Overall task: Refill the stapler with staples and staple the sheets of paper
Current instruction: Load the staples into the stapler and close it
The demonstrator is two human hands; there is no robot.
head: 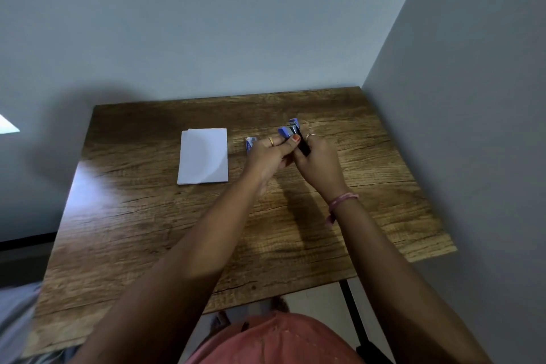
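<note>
A blue and black stapler (295, 131) is held above the far right part of the wooden table (165, 224), its blue top swung open. My right hand (319, 159) grips its black body. My left hand (267, 154) pinches the stapler's blue part from the left. A small blue staple box (250, 143) lies on the table just left of my left hand, partly hidden by it. A stack of white paper sheets (204, 156) lies flat further left. No loose staples can be made out.
The table stands in a corner, with grey walls (458, 97) behind and on the right. A black table leg (354, 316) shows below the front edge.
</note>
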